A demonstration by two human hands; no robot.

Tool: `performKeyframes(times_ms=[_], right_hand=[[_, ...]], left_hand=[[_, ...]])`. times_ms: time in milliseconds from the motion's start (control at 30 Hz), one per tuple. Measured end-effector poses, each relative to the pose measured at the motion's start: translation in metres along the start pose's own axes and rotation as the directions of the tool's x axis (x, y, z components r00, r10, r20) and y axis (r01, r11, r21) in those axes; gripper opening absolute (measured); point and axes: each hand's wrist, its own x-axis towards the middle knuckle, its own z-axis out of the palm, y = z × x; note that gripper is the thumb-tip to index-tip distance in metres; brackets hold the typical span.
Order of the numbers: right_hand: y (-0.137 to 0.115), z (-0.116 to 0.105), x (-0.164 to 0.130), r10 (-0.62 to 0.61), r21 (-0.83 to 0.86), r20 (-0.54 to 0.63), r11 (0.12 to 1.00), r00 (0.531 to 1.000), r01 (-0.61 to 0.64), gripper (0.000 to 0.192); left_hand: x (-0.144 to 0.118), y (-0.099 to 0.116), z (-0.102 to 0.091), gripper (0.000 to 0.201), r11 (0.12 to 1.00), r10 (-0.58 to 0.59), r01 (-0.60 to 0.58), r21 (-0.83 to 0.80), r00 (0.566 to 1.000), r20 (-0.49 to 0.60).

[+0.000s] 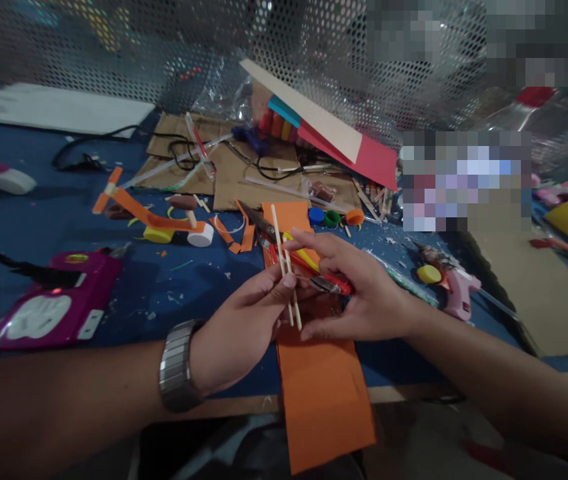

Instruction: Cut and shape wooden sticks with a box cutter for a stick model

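My left hand (244, 327), with a metal watch on its wrist, pinches two thin wooden sticks (284, 263) that stand nearly upright. My right hand (349, 290) is beside it, fingertips touching the sticks near their lower end. Both hands hover over a long orange paper strip (321, 393) that hangs over the table's front edge. Red-handled scissors (309, 267) lie on the strip, partly hidden under my right hand.
A blue table (174, 280) is littered with scraps. An orange paper model (151, 220) on bottle-cap wheels stands at left, a purple power strip (54, 303) nearer. A pink glue gun (451, 283) lies at right. Cardboard (244, 170), cables and bottle caps (334, 217) sit behind.
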Motion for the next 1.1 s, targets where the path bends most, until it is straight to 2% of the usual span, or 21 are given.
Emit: performKeyframes(times_ms=[200, 433, 633, 800, 1100], right_hand=[[-0.002, -0.001, 0.002, 0.049, -0.052, -0.011, 0.997, 0.999, -0.050, 0.106], [-0.004, 0.001, 0.002, 0.092, -0.089, -0.005, 0.992, 0.996, -0.092, 0.110], [-0.004, 0.002, 0.001, 0.061, -0.116, -0.008, 0.991, 0.998, -0.061, 0.110], [-0.004, 0.002, 0.002, 0.064, -0.129, -0.006, 0.990, 0.998, -0.064, 0.112], [-0.005, 0.002, 0.002, 0.060, -0.153, -0.013, 0.986, 0.998, -0.062, 0.110]], left_hand=[[-0.002, -0.002, 0.000, 0.022, 0.999, 0.005, -0.001, 0.050, 0.998, -0.070], [0.000, -0.007, -0.006, 0.024, 0.988, 0.030, -0.024, 0.151, 0.999, -0.033], [0.000, -0.003, -0.007, 0.022, 0.964, 0.101, -0.087, 0.251, 0.994, -0.042], [0.001, -0.006, -0.013, 0.028, 0.963, 0.107, -0.104, 0.249, 0.994, 0.001], [-0.001, -0.004, -0.012, 0.039, 0.906, 0.117, -0.106, 0.410, 0.993, -0.002]])
